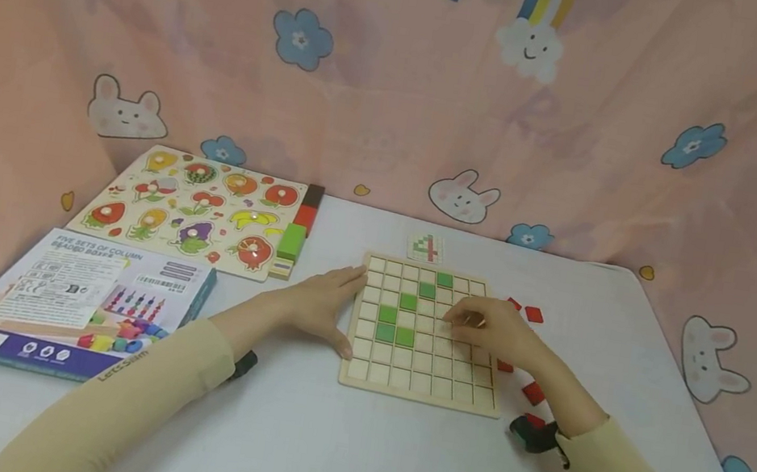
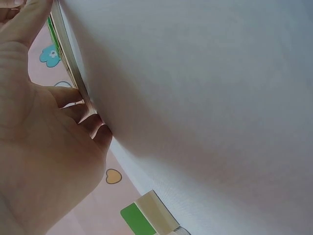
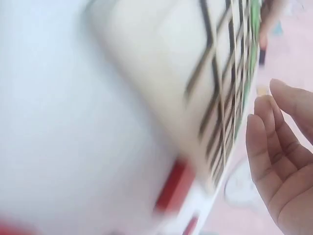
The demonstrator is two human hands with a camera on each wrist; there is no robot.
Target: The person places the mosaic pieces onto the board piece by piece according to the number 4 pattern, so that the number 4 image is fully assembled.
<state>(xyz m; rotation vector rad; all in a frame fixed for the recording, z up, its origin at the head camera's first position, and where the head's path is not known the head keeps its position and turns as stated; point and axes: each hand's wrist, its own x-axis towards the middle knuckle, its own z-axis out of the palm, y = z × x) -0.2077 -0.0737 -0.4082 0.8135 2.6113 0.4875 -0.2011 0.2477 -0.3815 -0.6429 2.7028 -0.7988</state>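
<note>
A wooden grid board [image 1: 419,398] lies on the table, with several green tiles [image 1: 409,302] set in its cells, partly in a slanting line. My left hand [image 1: 320,305] rests along its left edge, thumb and fingers spread; in the left wrist view the fingertips touch the board's side. Over the middle-right cells hovers my right hand [image 1: 492,330], fingers bent loosely toward the thumb. The right wrist view shows this hand [image 3: 283,156] with a gap between thumb and index finger and no tile there. Its palm hides some cells.
Red tiles [image 1: 533,393] lie scattered right of the board. Behind it is a small pattern card [image 1: 426,248]. A fruit peg puzzle [image 1: 157,240], coloured blocks [image 1: 291,241] and a beaded-toy box [image 1: 77,305] occupy the left. A patterned pink curtain [image 1: 383,106] surrounds the table.
</note>
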